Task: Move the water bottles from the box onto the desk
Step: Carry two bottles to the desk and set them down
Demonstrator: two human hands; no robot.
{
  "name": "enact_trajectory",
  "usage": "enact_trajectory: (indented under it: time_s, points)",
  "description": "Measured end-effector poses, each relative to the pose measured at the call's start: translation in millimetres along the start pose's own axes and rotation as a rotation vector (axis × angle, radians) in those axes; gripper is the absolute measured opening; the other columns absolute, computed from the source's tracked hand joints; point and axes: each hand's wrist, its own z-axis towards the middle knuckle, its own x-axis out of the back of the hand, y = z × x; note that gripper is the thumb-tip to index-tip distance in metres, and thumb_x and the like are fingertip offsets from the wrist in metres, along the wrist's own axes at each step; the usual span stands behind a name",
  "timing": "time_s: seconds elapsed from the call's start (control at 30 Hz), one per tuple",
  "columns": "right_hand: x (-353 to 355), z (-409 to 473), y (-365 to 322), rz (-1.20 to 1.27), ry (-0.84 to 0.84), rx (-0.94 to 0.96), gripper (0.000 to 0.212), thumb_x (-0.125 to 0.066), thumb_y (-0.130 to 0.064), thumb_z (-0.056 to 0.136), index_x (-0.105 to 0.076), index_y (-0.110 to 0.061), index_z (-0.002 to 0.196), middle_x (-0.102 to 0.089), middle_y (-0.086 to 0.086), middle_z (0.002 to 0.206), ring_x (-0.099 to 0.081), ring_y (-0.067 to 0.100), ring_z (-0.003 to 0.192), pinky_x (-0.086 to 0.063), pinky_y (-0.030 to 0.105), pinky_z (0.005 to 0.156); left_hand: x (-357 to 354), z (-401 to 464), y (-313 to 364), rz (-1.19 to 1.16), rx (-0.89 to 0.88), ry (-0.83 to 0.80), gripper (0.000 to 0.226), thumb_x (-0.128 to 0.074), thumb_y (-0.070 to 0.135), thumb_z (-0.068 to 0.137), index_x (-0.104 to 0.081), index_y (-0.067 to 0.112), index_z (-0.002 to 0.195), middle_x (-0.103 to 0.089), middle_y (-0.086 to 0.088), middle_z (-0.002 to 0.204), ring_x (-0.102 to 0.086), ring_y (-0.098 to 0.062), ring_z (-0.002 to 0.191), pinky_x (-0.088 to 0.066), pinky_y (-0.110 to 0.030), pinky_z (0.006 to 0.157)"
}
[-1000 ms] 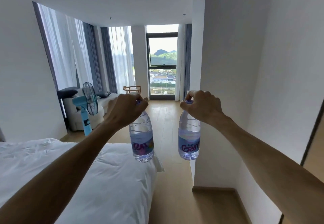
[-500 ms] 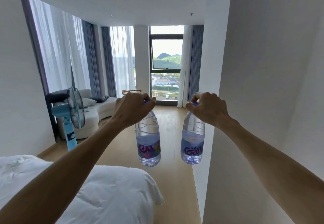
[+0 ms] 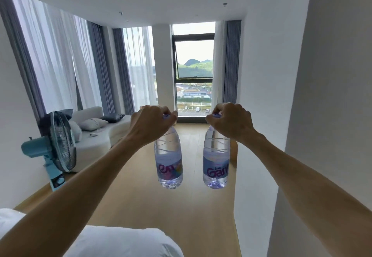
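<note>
Head view: left hand (image 3: 150, 124) and right hand (image 3: 231, 122) each clench fingers over a hanging water bottle's hidden cap.

Wooden floor (image 3: 153, 202) carries a blue fan (image 3: 54, 152) and white sofa (image 3: 94, 144).

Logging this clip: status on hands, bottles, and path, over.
Left hand and right hand each shut on a bottle cap. Left bottle, right bottle hanging upright, apart. No desk in view. Wooden floor ahead unobstructed.
</note>
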Motion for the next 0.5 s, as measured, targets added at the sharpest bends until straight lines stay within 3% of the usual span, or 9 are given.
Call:
enact_trajectory:
  time_s: [0.2, 0.4, 0.5]
  points:
    - [-65, 121, 56, 0.026, -0.044, 0.097, 0.028, -0.065, -0.039, 0.085, -0.069, -0.011, 0.083, -0.067, 0.001, 0.072, -0.063, 0.018, 0.067, -0.056, 0.037, 0.075, -73, 95, -41, 0.028, 0.053, 0.016, 0.036, -0.051, 0.043, 0.095, -0.072, 0.015, 0.087, -0.06, 0.007, 0.064, -0.06, -0.013, 0.058, -0.053, -0.028, 0.061]
    - [-132, 221, 105, 0.066, 0.005, 0.069, 0.031, -0.063, -0.042, 0.085, -0.071, -0.013, 0.094, -0.073, 0.003, 0.087, -0.066, 0.021, 0.076, -0.055, 0.039, 0.079, -139, 176, -88, 0.047, 0.131, 0.054, 0.041, -0.047, 0.051, 0.093, -0.069, 0.018, 0.082, -0.059, 0.009, 0.061, -0.059, -0.014, 0.06, -0.052, -0.031, 0.063]
    - [-167, 268, 129, 0.059, 0.002, 0.051, 0.03, -0.062, -0.041, 0.085, -0.07, -0.014, 0.094, -0.073, 0.002, 0.086, -0.065, 0.021, 0.076, -0.052, 0.038, 0.079, -177, 213, -115, 0.057, 0.162, 0.043, 0.038, -0.048, 0.051, 0.093, -0.068, 0.022, 0.08, -0.055, 0.013, 0.059, -0.057, -0.013, 0.062, -0.046, -0.03, 0.065]
